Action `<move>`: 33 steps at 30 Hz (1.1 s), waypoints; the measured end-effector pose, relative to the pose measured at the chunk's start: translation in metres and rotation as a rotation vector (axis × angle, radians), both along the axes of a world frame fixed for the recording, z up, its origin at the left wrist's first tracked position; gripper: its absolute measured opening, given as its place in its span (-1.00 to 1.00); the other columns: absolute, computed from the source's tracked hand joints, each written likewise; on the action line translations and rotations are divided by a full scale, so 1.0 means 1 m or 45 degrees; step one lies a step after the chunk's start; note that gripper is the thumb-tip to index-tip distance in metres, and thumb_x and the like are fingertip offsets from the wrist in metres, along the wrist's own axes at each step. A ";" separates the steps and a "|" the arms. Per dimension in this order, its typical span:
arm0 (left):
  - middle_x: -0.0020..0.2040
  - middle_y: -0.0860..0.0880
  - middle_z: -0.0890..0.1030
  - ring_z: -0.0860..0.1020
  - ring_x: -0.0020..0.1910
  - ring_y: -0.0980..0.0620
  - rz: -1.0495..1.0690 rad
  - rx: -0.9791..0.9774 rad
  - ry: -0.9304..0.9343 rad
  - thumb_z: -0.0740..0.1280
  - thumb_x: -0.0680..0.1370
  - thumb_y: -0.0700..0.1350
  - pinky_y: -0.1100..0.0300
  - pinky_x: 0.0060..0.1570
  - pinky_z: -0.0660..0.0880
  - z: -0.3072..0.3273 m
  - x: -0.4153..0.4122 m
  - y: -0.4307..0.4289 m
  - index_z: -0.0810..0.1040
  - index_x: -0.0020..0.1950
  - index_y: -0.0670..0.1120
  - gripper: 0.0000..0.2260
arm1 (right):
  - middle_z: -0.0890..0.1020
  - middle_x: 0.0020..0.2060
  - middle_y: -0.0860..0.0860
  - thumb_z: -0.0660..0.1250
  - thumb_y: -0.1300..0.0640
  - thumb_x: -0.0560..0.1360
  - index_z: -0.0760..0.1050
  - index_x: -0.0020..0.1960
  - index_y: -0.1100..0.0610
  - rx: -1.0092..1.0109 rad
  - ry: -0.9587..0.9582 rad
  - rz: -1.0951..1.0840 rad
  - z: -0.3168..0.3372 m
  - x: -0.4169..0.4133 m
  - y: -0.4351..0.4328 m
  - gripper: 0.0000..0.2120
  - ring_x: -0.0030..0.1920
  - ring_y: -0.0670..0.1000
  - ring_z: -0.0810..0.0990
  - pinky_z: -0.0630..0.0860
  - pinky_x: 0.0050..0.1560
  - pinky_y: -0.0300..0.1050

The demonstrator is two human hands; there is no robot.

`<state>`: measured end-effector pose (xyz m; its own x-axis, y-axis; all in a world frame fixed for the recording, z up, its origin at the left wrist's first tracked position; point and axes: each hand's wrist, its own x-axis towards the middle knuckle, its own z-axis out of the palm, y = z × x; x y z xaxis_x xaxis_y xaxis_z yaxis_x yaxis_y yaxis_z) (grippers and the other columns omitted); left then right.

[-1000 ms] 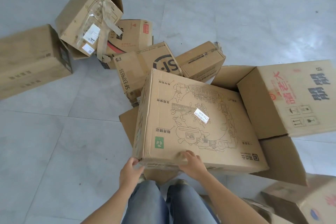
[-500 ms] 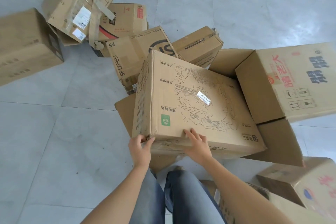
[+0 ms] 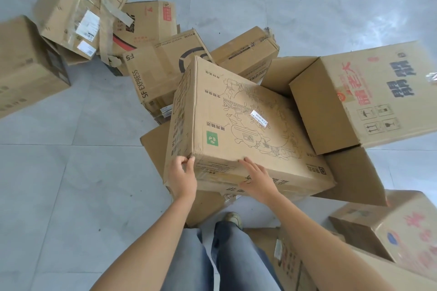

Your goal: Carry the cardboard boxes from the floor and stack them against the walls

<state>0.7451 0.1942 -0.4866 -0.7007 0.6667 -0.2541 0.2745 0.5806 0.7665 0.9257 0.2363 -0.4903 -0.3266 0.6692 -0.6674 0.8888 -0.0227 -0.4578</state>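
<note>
A large cardboard box with line drawings and a green logo (image 3: 238, 130) lies tilted in the middle of the pile, resting on a flattened flap. My left hand (image 3: 183, 177) grips its near left corner, fingers curled over the edge. My right hand (image 3: 259, 178) lies flat on its near edge, fingers spread on the top face. Both hands hold this box.
Behind it stand an SF Express box (image 3: 156, 73), a small box (image 3: 246, 52) and an open taped box (image 3: 80, 4). A big box with red print (image 3: 369, 94) lies at the right, another (image 3: 26, 66) at far left, more (image 3: 397, 231) at lower right. Grey tiled floor (image 3: 59, 184) lies to the left.
The box has tipped up toward me and risen at its near edge. My left hand moved up onto the corner and my right hand spread flat on the near edge.
</note>
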 end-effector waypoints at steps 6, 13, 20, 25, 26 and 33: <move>-0.07 -0.06 0.48 0.45 -0.05 -0.01 0.075 0.080 -0.071 0.30 0.55 -0.20 0.21 -0.11 0.35 -0.007 -0.001 0.011 0.39 -0.05 -0.11 -0.91 | -0.06 0.52 -0.03 0.25 -0.08 0.52 -0.11 0.51 -0.16 -0.041 -0.134 -0.044 -0.014 0.012 0.011 -0.29 0.50 0.11 -0.05 0.14 0.42 0.11; -0.11 -0.11 0.49 0.45 -0.07 -0.07 0.108 0.163 -0.018 0.31 0.54 -0.24 0.11 -0.11 0.39 -0.005 -0.008 0.052 0.41 -0.11 -0.12 -0.91 | -0.02 0.53 0.01 0.25 0.10 0.53 -0.06 0.52 -0.08 -0.028 -0.044 -0.232 -0.023 0.032 0.031 -0.31 0.51 0.14 0.01 0.09 0.44 0.10; -0.03 -0.18 0.50 0.46 -0.01 -0.17 0.295 0.147 0.034 0.22 0.59 -0.22 -0.07 0.07 0.44 -0.034 -0.007 0.053 0.44 0.12 -0.27 -0.84 | 0.08 0.49 0.12 0.25 0.16 0.53 -0.03 0.53 0.07 -0.246 -0.033 -0.900 -0.062 0.101 0.045 -0.33 0.46 0.17 0.13 0.25 0.35 0.12; 0.26 -0.24 0.41 0.44 0.20 -0.15 0.462 0.228 -0.043 0.08 0.64 -0.19 0.30 0.06 0.39 -0.044 0.014 0.059 0.27 0.33 -0.29 -0.70 | 0.15 0.48 0.11 0.26 0.15 0.53 -0.01 0.52 0.10 -0.296 0.044 -1.199 -0.089 0.143 0.052 -0.33 0.45 0.17 0.18 0.19 0.39 0.14; 0.27 -0.21 0.41 0.44 0.20 -0.11 0.467 0.251 -0.029 0.06 0.65 -0.20 0.41 0.02 0.36 -0.044 0.017 0.060 0.25 0.37 -0.29 -0.69 | 0.17 0.48 0.11 0.25 0.14 0.54 0.00 0.52 0.12 -0.302 0.057 -1.244 -0.093 0.151 0.054 -0.35 0.45 0.18 0.19 0.20 0.38 0.13; 0.21 -0.25 0.49 0.43 0.19 -0.25 0.516 0.270 0.277 0.07 0.46 0.13 -0.06 0.13 0.36 -0.056 0.019 0.077 0.36 0.34 -0.24 -0.41 | 0.32 0.41 0.15 0.29 0.07 0.52 0.15 0.48 0.18 -0.335 0.082 -1.546 -0.121 0.202 0.062 -0.39 0.37 0.21 0.32 0.28 0.36 0.13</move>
